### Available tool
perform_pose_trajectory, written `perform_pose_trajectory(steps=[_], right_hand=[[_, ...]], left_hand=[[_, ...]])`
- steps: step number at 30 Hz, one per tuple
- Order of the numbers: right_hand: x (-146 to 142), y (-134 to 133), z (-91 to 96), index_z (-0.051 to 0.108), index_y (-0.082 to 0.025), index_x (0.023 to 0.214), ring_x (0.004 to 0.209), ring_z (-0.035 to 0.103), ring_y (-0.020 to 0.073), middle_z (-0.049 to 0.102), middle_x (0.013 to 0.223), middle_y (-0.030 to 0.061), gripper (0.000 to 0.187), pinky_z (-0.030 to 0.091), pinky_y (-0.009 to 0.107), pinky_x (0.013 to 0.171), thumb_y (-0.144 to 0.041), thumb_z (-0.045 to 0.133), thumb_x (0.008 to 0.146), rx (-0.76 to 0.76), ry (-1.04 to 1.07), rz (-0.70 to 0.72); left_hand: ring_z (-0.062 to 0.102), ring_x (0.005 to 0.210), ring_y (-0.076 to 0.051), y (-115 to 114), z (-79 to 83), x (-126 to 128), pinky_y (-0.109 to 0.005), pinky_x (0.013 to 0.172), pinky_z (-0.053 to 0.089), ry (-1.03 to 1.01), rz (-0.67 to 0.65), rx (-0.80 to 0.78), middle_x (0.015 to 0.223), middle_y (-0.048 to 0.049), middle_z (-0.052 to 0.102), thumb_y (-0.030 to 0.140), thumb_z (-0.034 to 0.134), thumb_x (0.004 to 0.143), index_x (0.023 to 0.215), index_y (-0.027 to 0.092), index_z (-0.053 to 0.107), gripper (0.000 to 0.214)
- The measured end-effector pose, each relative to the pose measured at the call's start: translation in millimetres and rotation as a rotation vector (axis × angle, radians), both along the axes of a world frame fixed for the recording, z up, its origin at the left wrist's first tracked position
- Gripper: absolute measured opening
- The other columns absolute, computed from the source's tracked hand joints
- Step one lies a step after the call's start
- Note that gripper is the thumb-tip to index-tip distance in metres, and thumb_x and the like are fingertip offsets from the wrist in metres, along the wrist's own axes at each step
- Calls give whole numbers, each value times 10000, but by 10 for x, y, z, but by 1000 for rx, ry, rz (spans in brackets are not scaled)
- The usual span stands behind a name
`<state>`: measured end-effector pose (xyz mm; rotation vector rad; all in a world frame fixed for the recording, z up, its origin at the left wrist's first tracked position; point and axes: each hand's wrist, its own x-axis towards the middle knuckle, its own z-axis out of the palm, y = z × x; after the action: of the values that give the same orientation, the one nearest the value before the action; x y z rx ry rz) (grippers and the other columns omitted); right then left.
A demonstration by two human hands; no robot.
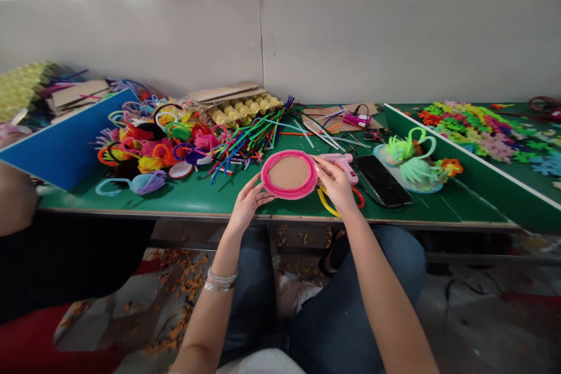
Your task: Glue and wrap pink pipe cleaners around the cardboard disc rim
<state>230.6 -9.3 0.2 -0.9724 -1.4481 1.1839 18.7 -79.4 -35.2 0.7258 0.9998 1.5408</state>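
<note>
Between my two hands is an oval cardboard piece (289, 173) rimmed with pink pipe cleaner, held at the table's front edge. My left hand (250, 198) grips its left rim, fingers partly beneath it. On the right rim, the thumb and fingers of my right hand (335, 182) are closed. Just behind my right hand lies a pink glue gun (346, 165), its handle pointing toward the front. A yellow pipe cleaner (328, 203) and a red one (361, 197) lie by my right wrist. Close by on the right rests a dark phone (382, 180).
Heaped pipe cleaner shapes (153, 140) and loose pipe cleaners (254, 137) fill the left. An egg carton (245, 110) stands behind. Green swan-like figures (414, 160) sit right, before a divider (464, 163). A blue divider (74, 140) and another person's arm (17, 193) are at left.
</note>
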Motion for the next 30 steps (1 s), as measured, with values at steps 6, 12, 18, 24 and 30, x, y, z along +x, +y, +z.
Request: perform_pose_trajectory(steps=[6, 12, 18, 24, 30], right_hand=[[-18, 4, -50, 592, -206, 1237, 1107, 590, 272, 582, 1281, 83, 545, 551, 411, 843, -483, 600, 767, -19, -29, 42], [-82, -6, -122, 594, -188, 1233, 1193, 532, 258, 564, 1303, 81, 481, 458, 430, 980, -432, 551, 820, -4, -174, 116], [-190, -28, -174, 613, -161, 1202, 1244, 484, 246, 565, 1298, 114, 409, 343, 421, 1078, -356, 457, 878, 130, -379, 63], [-159, -82, -78, 644, -166, 973, 900, 615, 218, 639, 1043, 120, 284, 506, 369, 791, -387, 506, 859, 310, -492, -65], [-273, -299, 37, 571, -201, 991, 882, 592, 167, 624, 977, 64, 255, 470, 289, 764, -415, 467, 897, 333, -367, 225]], left_hand=[[641, 974, -231, -75, 18, 34, -406, 928, 484, 238, 132, 35, 1050, -61, 696, 399, 668, 731, 1170, 173, 618, 496], [432, 1238, -278, -237, 123, -7, -447, 1123, 223, 822, 265, 102, 1193, -83, 624, 364, 544, 840, 1114, 224, 659, 328], [174, 1402, -322, -271, 44, -3, -499, 1147, 42, 1043, 390, 128, 1372, -112, 483, 332, 536, 836, 1081, 197, 657, 305], [342, 1323, -285, -308, 78, -96, -495, 1102, 228, 1320, 461, 113, 1325, -130, 517, 345, 513, 867, 1180, 187, 567, 355], [479, 1203, -223, -339, 181, -4, -417, 1046, 343, 1215, 408, 275, 1194, -93, 595, 359, 553, 864, 1105, 215, 559, 281]])
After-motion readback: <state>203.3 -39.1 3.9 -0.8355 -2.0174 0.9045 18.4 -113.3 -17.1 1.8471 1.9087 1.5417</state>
